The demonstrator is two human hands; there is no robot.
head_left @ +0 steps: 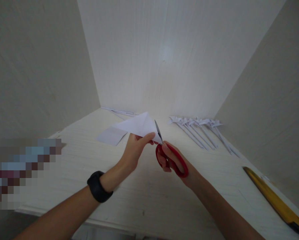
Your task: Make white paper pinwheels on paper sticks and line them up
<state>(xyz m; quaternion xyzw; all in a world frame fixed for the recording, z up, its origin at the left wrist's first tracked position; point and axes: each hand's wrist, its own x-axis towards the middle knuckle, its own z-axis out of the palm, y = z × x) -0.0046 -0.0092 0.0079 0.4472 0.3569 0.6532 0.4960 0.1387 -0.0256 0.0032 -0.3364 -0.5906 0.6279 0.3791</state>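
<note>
My left hand (137, 150) pinches a folded piece of white paper (138, 123) by its lower edge, thumb on top. A dark band circles that wrist. In my right hand (170, 158) are red-handled scissors (181, 168), with fingers through the loops. The scissor blades point up and away, at the right corner of the paper. Whether the paper lies between the blades is hard to make out. Beneath the held piece, another white sheet (111, 135) lies on the white tabletop (139, 200).
Several paper pinwheel-like shapes on rolled sticks (196, 125) lie at the back right. Thin rolled paper sticks (119, 110) rest at the back left. A knife with a yellow blade (271, 195) lies along the right edge. Walls enclose the back and sides. A patch at left is pixelated.
</note>
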